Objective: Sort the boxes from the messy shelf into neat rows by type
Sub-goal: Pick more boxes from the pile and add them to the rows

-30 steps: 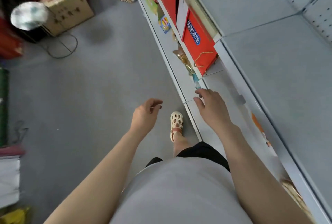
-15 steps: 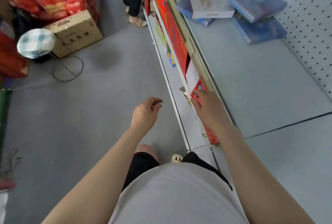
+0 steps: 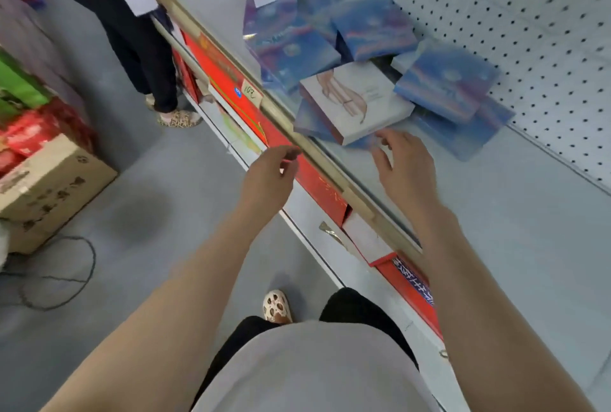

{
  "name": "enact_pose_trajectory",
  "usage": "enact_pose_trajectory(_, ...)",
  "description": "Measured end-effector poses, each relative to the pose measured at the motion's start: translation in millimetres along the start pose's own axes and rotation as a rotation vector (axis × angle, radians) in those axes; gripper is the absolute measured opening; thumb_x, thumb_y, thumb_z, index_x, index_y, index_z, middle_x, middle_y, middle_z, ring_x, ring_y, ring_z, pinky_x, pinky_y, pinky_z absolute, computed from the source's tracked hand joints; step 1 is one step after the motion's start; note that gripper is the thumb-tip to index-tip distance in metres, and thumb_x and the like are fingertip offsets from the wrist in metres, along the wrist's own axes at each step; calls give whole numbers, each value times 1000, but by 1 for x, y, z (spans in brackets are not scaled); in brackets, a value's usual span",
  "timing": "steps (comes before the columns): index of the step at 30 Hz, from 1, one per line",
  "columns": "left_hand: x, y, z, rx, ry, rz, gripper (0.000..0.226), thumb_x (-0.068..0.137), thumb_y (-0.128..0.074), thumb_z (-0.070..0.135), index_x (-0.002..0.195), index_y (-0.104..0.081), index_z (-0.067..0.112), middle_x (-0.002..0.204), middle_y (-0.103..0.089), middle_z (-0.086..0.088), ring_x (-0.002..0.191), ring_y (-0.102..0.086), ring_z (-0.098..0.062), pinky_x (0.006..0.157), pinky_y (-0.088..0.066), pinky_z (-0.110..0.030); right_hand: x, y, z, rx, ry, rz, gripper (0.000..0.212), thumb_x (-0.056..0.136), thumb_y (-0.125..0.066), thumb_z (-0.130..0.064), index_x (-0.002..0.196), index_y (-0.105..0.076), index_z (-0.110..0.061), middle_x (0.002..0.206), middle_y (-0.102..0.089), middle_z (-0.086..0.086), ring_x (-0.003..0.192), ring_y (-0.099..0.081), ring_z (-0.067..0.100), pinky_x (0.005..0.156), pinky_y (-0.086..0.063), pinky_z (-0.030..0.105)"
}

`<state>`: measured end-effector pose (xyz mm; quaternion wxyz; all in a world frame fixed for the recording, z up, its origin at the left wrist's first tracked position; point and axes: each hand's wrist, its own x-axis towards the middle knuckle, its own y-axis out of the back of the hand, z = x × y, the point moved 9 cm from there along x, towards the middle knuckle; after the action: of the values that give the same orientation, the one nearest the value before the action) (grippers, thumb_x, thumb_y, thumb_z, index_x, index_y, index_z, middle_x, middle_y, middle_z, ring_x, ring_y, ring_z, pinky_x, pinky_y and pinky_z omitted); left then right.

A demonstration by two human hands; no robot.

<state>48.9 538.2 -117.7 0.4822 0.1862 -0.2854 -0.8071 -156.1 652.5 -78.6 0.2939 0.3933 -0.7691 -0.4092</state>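
Up on the shelf [image 3: 496, 213] the boxes [image 3: 363, 57] lie heaped against the pegboard back, blue ones under and around a white box [image 3: 355, 99] that tilts on top, just ahead of the right hand [image 3: 401, 168]; fingers spread, it holds nothing, the nearer one. Left hand [image 3: 267, 176] hangs off the shelf edge, loosely curled, empty

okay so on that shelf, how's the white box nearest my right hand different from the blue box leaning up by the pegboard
The white box is pale with a pinkish figure on its lid; the blue box has a blue-purple sky-like print. The white box rests on blue boxes near the shelf's front edge, just beyond the right hand; the blue box sits tilted further back, near the pegboard. Both are flat, closed, and lie askew.
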Motion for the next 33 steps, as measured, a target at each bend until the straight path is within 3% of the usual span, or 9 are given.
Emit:
enact_pose_trajectory(4,78,13,27,94,-181,-28,29,96,-54,17,122,-63,22,118,-62,3,101,-59,-14,90,-49,-31,59,-9,-4,-46,-75,49,34,99,-54,-23,132,-52,-15,130,-57,10,117,-50,27,86,-44,37)
enact_pose_trajectory(10,158,-4,61,268,-358,-63,36,94,-58,16,130,-59,16,133,-56,-7,120,-52,-28,100,-39,-33,121,-53,9,-274,-128,-124,54,101,-44,-42,145,-40,-11,148,-43,16,135,-40,33,109,-30,43)
enact_pose_trajectory(13,184,-22,61,399,-389,-130,43,94,-57,22,136,-52,10,140,-52,-10,128,-45,-32,109,-32,-40,126,-71,14,-303,-139,-159,62,103,-34,-47,153,-28,-9,160,-24,16,147,-23,30,120,-17,42)
enact_pose_trajectory(17,200,-37,50,567,-382,-131,47,99,-45,37,140,-48,14,146,-44,-8,137,-36,-30,113,-26,-44,116,-75,16,-243,-149,-130,64,103,-32,-48,154,-26,-10,162,-20,15,150,-19,27,122,-12,39)
enact_pose_trajectory(24,201,-44,44,461,-394,-115,43,96,-45,50,124,-62,23,148,-39,-6,142,-28,-30,116,-20,-51,89,-65,17,-176,-281,-34,66,99,-37,-55,153,-29,-17,163,-18,10,150,-14,29,122,-14,41)
enact_pose_trajectory(28,204,-47,40,486,-440,-184,50,92,-45,56,119,-60,16,152,-33,-9,145,-22,-30,116,-20,-50,41,-47,31,-44,-789,250,82,89,-50,-66,149,-24,-16,148,-33,16,133,-37,35,107,-36,44)
enact_pose_trajectory(30,203,-46,39,498,-472,-207,52,93,-42,57,116,-60,14,154,-32,-10,146,-20,-32,116,-19,-50,24,-57,30,72,-918,246,83,89,-52,-66,148,-25,-14,136,-47,15,120,-49,34,95,-43,42)
enact_pose_trajectory(33,198,-43,42,488,-536,-227,48,97,-41,54,115,-62,14,153,-34,-8,146,-20,-34,116,-19,-50,15,-82,27,481,-1045,217,73,86,-61,-61,135,-41,-11,120,-64,12,91,-68,27,69,-57,35)
